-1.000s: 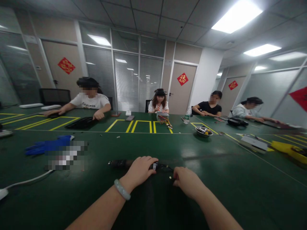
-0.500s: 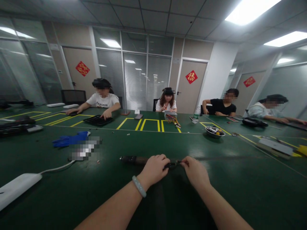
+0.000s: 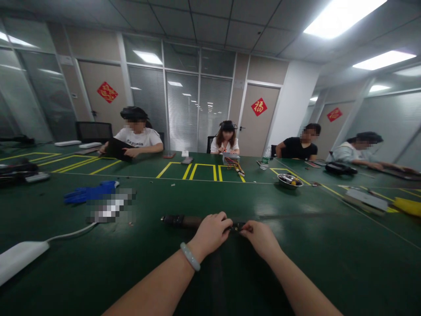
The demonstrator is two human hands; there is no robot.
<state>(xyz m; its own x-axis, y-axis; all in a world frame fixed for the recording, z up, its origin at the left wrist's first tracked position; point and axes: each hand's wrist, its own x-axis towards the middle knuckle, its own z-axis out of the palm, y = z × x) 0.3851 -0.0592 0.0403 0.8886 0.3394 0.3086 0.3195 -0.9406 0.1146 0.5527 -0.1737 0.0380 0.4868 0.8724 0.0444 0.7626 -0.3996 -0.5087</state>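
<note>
A long dark cylindrical tool [image 3: 187, 221], by its shape an electric screwdriver, lies across the green table with its metal tip pointing left. My left hand [image 3: 212, 230] is wrapped over its right half and hides part of the body. At the tool's right end, small dark parts [image 3: 237, 227] with a brassy glint show between my hands. My right hand [image 3: 258, 237] pinches at these parts with thumb and forefinger; what sits between the fingertips is too small to make out. A pale bangle [image 3: 190, 256] circles my left wrist.
Left of my hands lie a blue glove [image 3: 90, 192], a blurred-out device [image 3: 112, 208] and a white power strip [image 3: 24, 259] with its cable. A metal bowl [image 3: 289, 181] of small parts stands ahead right. Several people sit across the table, near a bottle [image 3: 265, 159].
My right hand has moved slightly left, closer to my left hand at the tool's end. Across the table, the person at left has lifted a dark panel. The view has shifted slightly.
</note>
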